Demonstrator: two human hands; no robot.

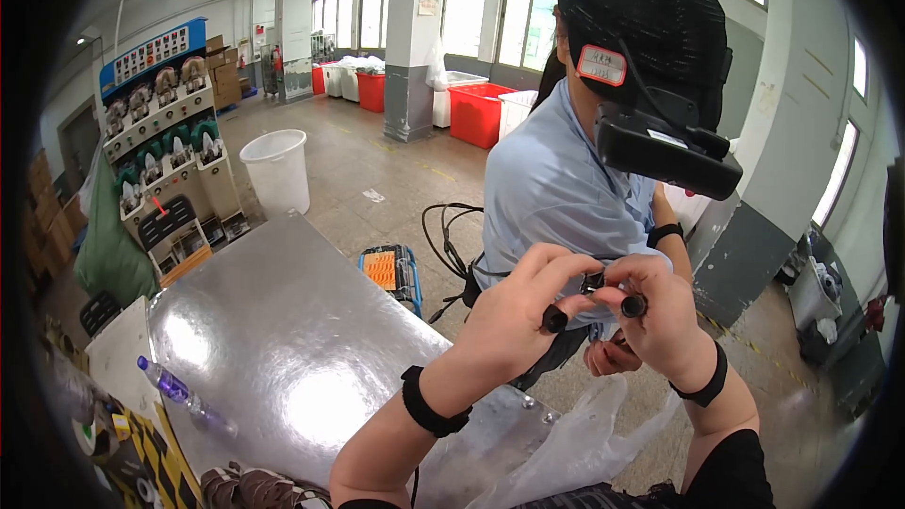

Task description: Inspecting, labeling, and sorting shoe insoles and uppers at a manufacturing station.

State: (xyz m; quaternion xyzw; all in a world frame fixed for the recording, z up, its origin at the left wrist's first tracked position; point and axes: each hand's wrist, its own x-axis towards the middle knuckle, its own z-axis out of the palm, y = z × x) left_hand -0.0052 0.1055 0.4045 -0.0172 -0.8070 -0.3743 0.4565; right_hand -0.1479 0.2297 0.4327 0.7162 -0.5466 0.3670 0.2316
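Note:
Both of my hands are raised together in front of a co-worker's body. My left hand (509, 325) and my right hand (667, 316) pinch a small black piece with a shiny part (592, 283) between their fingertips; its exact kind is too small to tell. A short black cylinder end (554, 320) shows at my left fingers, and a similar round black end (633, 305) at my right ones. Each of my wrists wears a black strap. Just below my right hand is the co-worker's hand (613, 356), partly hidden.
The co-worker (566, 170) in a light blue shirt and black headgear stands close ahead. A metal table (283, 320) bears a purple-labelled bottle (179, 386). A clear plastic bag (575, 443) lies below my hands. Farther off stand a white bin (278, 174), machine rack (160, 132) and orange-topped stool (382, 270).

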